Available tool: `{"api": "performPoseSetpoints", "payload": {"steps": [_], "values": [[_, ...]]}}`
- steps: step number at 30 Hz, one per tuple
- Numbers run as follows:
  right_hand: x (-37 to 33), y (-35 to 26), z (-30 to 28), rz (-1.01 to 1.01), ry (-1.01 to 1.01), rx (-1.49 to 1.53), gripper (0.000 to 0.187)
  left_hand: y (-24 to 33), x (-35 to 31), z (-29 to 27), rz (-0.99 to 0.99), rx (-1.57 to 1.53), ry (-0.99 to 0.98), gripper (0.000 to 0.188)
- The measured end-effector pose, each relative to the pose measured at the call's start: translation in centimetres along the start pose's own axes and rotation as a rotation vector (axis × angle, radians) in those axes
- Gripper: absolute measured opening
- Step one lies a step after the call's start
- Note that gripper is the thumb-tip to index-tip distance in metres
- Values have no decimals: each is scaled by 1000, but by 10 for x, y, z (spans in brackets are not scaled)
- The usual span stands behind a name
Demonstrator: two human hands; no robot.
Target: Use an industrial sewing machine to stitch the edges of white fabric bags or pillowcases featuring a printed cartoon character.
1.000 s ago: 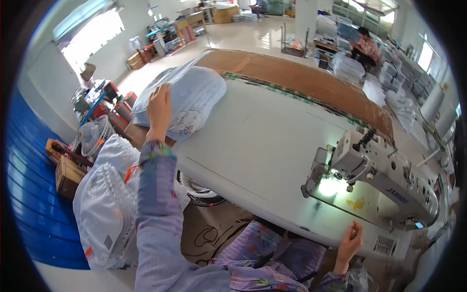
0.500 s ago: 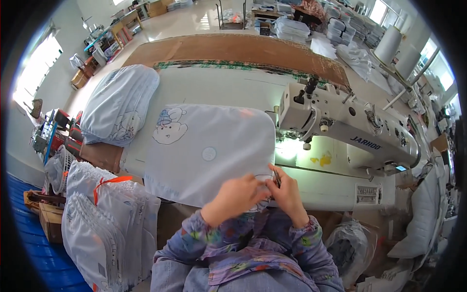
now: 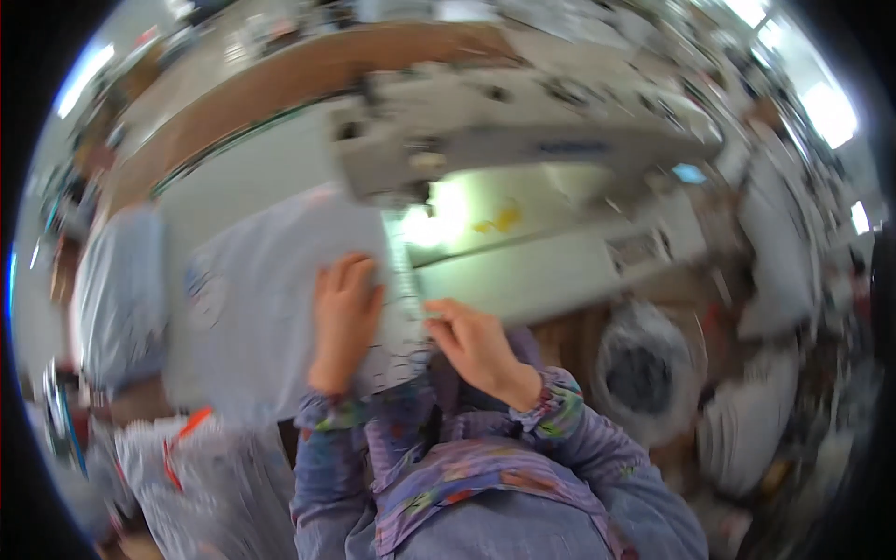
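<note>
A pale fabric piece with rounded corners and a printed cartoon lies on the sewing table, its right part by the needle area of the sewing machine. My left hand rests on this cloth, palm down with fingers stretched forward. Along the cloth's right side runs a white strip with a dark line pattern. At that strip's edge my right hand has its fingers bent, thumb and forefinger pinching the cloth's border. Motion blur softens the fingertips. The machine's lamp shines brightly beside the needle.
A stack of pale fabric pieces sits at the table's left. Lower left hangs a bundle of similar pieces with an orange ribbon. A clear plastic bag stands at the right, below the table edge.
The view has swung right and blurred. My hands have moved apart: the left now lies flat on the cloth, the right at its edge. The small dark metal tool in my right hand no longer shows.
</note>
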State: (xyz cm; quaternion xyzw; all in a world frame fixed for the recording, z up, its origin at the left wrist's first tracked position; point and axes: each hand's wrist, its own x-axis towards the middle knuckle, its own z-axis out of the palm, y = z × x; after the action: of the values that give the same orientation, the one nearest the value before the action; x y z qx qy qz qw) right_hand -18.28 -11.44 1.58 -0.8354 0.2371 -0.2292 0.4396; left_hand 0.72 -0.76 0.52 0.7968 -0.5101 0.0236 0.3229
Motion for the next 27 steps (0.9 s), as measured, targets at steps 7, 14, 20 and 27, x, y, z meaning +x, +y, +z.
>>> {"api": "performPoseSetpoints", "payload": {"steps": [7, 14, 20, 27], "values": [[-150, 164, -68, 377, 385, -367, 15, 0, -1, -10, 73, 51, 4, 31], [-284, 302, -185, 969, 848, -469, 33, 0, -1, -2, 56, 64, -8, 30], [-262, 336, -171, 1133, 698, -608, 45, 1, -3, -2, 17, 51, -7, 30], [-279, 334, -158, 1039, 767, -383, 43, -2, -6, -9, 24, 74, -5, 30]]}}
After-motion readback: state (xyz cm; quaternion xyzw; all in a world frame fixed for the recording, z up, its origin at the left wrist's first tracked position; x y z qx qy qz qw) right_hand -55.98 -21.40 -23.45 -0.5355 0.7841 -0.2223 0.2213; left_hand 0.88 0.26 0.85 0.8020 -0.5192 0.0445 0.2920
